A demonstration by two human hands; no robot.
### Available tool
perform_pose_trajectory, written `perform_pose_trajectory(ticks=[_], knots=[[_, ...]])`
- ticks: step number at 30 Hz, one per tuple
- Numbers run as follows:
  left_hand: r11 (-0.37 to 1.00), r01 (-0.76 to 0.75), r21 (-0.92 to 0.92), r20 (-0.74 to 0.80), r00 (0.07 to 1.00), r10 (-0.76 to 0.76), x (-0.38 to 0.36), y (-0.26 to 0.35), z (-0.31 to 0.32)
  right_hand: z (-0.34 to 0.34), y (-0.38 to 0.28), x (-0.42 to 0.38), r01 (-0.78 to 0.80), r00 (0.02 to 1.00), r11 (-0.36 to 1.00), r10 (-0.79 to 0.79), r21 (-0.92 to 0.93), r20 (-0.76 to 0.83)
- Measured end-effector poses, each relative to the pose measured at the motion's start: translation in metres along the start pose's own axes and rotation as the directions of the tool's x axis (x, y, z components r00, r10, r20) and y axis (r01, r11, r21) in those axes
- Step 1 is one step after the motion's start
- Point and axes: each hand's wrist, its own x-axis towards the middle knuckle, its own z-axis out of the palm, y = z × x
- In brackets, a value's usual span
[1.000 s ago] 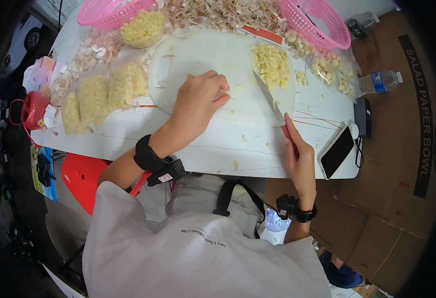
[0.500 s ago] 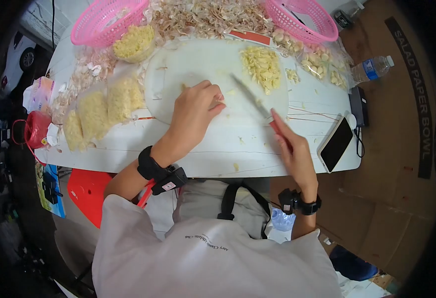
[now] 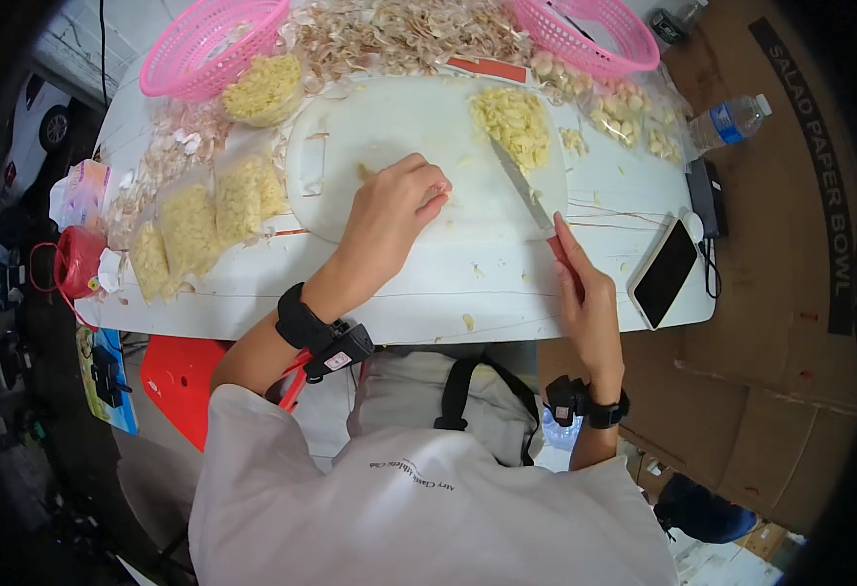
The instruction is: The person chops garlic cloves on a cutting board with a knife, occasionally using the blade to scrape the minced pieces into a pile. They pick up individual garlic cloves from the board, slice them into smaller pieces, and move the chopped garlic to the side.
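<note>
My right hand (image 3: 585,298) is wrapped round the red handle of a knife (image 3: 526,190). Its blade slants up to the left, with the tip beside a pile of sliced garlic (image 3: 511,122) on the white cutting board (image 3: 389,112). Over the middle of the board, my left hand (image 3: 394,210) is closed in a pinch. A small pale garlic clove (image 3: 448,193) peeks out at its fingertips, mostly hidden. A few garlic scraps lie on the board beside that hand.
Bags of chopped garlic (image 3: 189,225) lie left; a tub of garlic (image 3: 264,88) stands behind them. Garlic skins (image 3: 399,39) heap at the back between pink baskets (image 3: 213,49). At right are bagged cloves (image 3: 619,117), a phone (image 3: 665,273) and a water bottle (image 3: 731,124).
The knife has swung right and its tip now lies nearer the sliced garlic pile. My right hand has shifted slightly right; my left hand stays almost in place, still pinching.
</note>
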Motion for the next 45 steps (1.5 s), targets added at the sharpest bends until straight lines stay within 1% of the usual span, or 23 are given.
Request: perform_pose_trajectory(ticks=[1,3,5,7,9,11,12,13,15,19,21,22,24,25,27,28,30,33,37,43,45], knots=[[1.0,0.0,0.001,0.004,1.0,0.0,0.0,0.0,0.001,0.002,-0.004,-0.005,-0.004,1.0,1.0,0.004,0.002,-0.001],[0.996,0.019,-0.089,-0.025,0.999,-0.021,0.001,-0.001,0.003,0.007,-0.016,-0.014,-0.056,0.998,0.998,0.056,0.025,0.008],[0.996,0.033,-0.087,-0.019,0.999,-0.035,0.001,-0.003,0.005,0.015,-0.024,-0.023,-0.055,0.998,0.998,0.056,0.018,-0.015],[0.996,0.045,-0.083,-0.011,0.999,-0.046,0.001,-0.003,0.005,0.02,-0.037,-0.031,-0.119,0.992,0.992,0.121,0.037,-0.038],[0.998,0.042,-0.045,-0.011,0.999,-0.042,0.002,-0.002,0.005,0.025,-0.04,-0.034,-0.141,0.989,0.989,0.143,0.038,-0.031],[0.999,0.03,-0.042,-0.008,1.0,-0.03,0.003,-0.004,0.007,0.029,-0.04,-0.034,-0.091,0.996,0.995,0.092,0.045,-0.009],[0.999,0.021,-0.041,-0.015,1.0,-0.022,0.003,-0.005,0.008,0.03,-0.039,-0.033,-0.074,0.997,0.997,0.074,0.018,0.0],[0.999,0.021,-0.04,-0.01,1.0,-0.022,0.003,-0.005,0.008,0.03,-0.039,-0.033,-0.078,0.997,0.997,0.078,0.02,-0.001],[0.998,0.032,-0.059,-0.014,0.999,-0.033,0.003,-0.004,0.007,0.027,-0.038,-0.031,-0.078,0.995,0.994,0.083,-0.081,0.059],[0.997,0.03,-0.07,-0.02,0.999,-0.032,0.003,-0.005,0.007,0.025,-0.039,-0.03,-0.069,0.994,0.991,0.078,-0.111,0.077],[0.998,0.022,-0.067,-0.03,0.999,-0.024,0.003,-0.005,0.009,0.027,-0.039,-0.03,0.008,1.0,0.996,-0.008,-0.089,0.002],[0.997,0.025,-0.067,-0.027,0.999,-0.027,0.003,-0.005,0.009,0.027,-0.039,-0.03,0.005,1.0,0.996,-0.005,-0.088,0.004],[0.998,0.018,-0.068,-0.04,0.999,-0.02,0.003,-0.003,0.009,0.026,-0.042,-0.031,-0.03,0.998,0.987,0.04,-0.16,0.058],[0.997,0.019,-0.068,-0.037,0.999,-0.022,0.004,-0.003,0.008,0.025,-0.045,-0.031,-0.033,0.997,0.987,0.043,-0.159,0.059],[0.998,0.03,-0.057,-0.033,0.999,-0.032,0.004,-0.002,0.008,0.025,-0.051,-0.03,-0.118,0.986,0.971,0.139,-0.209,0.089],[0.998,0.031,-0.057,-0.032,0.999,-0.033,0.004,-0.003,0.008,0.026,-0.051,-0.031,-0.119,0.986,0.971,0.14,-0.209,0.089],[0.993,0.033,-0.113,-0.029,0.999,-0.036,0.003,-0.005,0.009,0.027,-0.051,-0.033,-0.094,0.989,0.95,0.125,-0.297,0.085],[0.994,0.031,-0.104,-0.032,0.999,-0.035,0.004,-0.005,0.009,0.027,-0.053,-0.031,-0.083,0.988,0.942,0.121,-0.326,0.099],[0.995,0.025,-0.094,-0.026,0.999,-0.028,0.004,-0.002,0.008,0.023,-0.054,-0.027,-0.084,0.986,0.955,0.121,-0.285,0.115],[0.994,0.047,-0.103,-0.024,0.998,-0.05,0.004,-0.003,0.009,0.025,-0.055,-0.021,-0.063,0.983,0.949,0.112,-0.31,0.144],[0.995,0.047,-0.089,-0.024,0.998,-0.05,0.004,-0.002,0.008,0.027,-0.056,-0.016,-0.076,0.971,0.932,0.15,-0.355,0.186]])
